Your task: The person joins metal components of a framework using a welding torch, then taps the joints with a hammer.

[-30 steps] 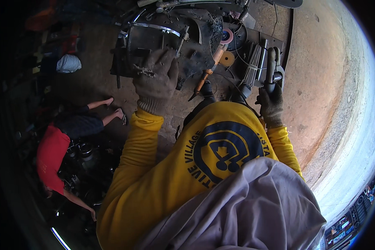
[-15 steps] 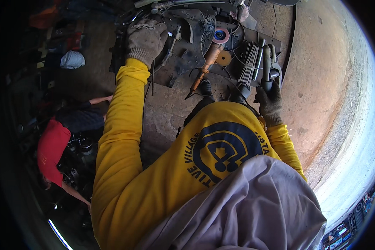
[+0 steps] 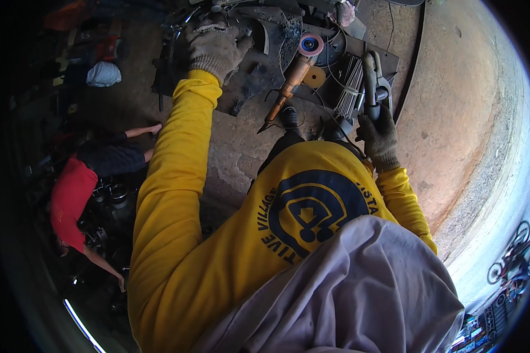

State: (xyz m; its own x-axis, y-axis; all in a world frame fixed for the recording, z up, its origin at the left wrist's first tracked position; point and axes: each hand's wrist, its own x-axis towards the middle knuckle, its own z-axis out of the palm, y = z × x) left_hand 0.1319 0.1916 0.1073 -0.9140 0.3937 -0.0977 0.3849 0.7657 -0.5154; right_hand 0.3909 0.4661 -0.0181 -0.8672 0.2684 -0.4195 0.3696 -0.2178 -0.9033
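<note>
My left hand (image 3: 215, 50), in a grey-brown knitted glove, is low over a dark metal plate (image 3: 256, 82). Its fingers curl down at the far side and the thumb points right; whatever they grip is hidden under the glove. On the right, my gloved right hand (image 3: 380, 141) is closed round the lower end of a grey tool with a long rounded grip and curved metal part (image 3: 371, 82). Between the hands lies a copper-coloured angle grinder (image 3: 297, 76) with a pinkish disc. Beside it are a loose brown disc (image 3: 315, 76) and a bundle of thin metal rods (image 3: 350, 82).
Curved metal pieces (image 3: 259, 35) and cables lie at the far side. My shoe (image 3: 289, 116) stands just below the grinder. At left, a person in a red shirt (image 3: 73, 194) bends over dark machinery. A white cloth bundle (image 3: 104, 74) lies farther off; a motorcycle (image 3: 515, 253) stands far right.
My left hand has shifted slightly right and its thumb now points out. It covers the slender tool that lay beside it. My right hand keeps its hold on the grey tool.
</note>
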